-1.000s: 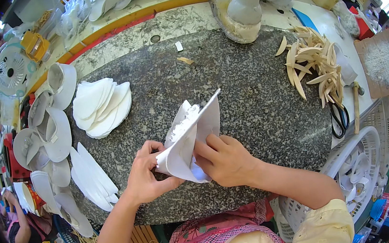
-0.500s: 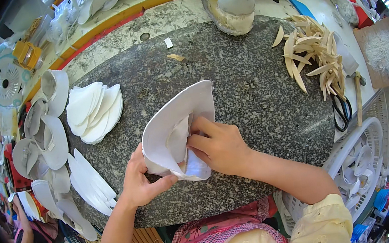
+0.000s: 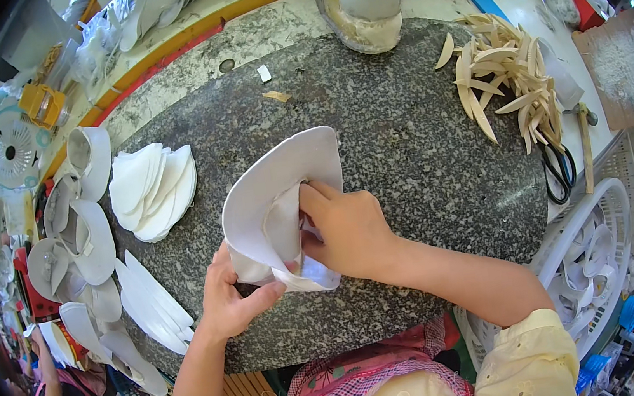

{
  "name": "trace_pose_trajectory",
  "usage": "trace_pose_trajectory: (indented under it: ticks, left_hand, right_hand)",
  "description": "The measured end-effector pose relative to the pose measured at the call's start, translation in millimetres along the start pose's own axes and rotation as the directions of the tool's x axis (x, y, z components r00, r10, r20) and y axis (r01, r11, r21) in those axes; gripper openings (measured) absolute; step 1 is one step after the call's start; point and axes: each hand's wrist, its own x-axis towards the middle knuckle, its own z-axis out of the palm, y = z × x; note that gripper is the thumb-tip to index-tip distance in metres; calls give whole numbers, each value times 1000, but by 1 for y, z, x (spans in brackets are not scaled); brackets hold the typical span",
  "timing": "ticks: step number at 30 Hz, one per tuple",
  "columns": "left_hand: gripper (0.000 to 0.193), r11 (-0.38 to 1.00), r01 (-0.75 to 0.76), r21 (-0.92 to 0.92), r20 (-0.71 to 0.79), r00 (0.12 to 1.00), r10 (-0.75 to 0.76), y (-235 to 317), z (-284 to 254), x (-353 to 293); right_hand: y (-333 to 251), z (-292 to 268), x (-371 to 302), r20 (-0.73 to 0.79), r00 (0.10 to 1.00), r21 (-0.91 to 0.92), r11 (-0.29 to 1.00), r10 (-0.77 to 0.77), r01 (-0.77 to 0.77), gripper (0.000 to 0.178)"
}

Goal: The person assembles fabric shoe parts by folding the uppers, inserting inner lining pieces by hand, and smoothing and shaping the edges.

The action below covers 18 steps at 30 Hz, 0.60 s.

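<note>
A white shoe upper (image 3: 283, 178), its opening facing me, is held just above the dark speckled stone slab (image 3: 425, 186). My left hand (image 3: 235, 292) grips its lower left edge, the thumb at the opening and the other fingers behind. My right hand (image 3: 348, 230) reaches into the opening with curled fingers at the inner lining (image 3: 283, 221); the fingertips are partly hidden inside. Left of it on the slab lie a fanned stack of rounded white pieces (image 3: 151, 187) and a row of long white strips (image 3: 152, 299).
Several white uppers (image 3: 94, 231) line the left edge. Tan crescent pieces (image 3: 505, 67) are heaped at the far right, near black-handled scissors (image 3: 560, 170) and a hammer (image 3: 586, 144). A glue-crusted white post (image 3: 371, 4) stands at the back. White baskets (image 3: 610, 235) hold white parts.
My right hand has pushed a little deeper into the upper, and its fingers show less. The left hand keeps its hold. The whole view has shifted slightly.
</note>
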Motion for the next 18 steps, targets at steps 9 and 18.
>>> trace_pose_trajectory:
  ticks: [9, 18]
  left_hand:
    - [28, 999, -9, 32, 0, 1000, 9, -1, 0, -1]
    - [31, 975, -123, 186, 6, 992, 124, -3, -7, -2]
  right_hand:
    - [9, 1, -18, -23, 935, -43, 935, -354, 353, 21]
    - [3, -17, -18, -36, 847, 122, 839, -530, 530, 18]
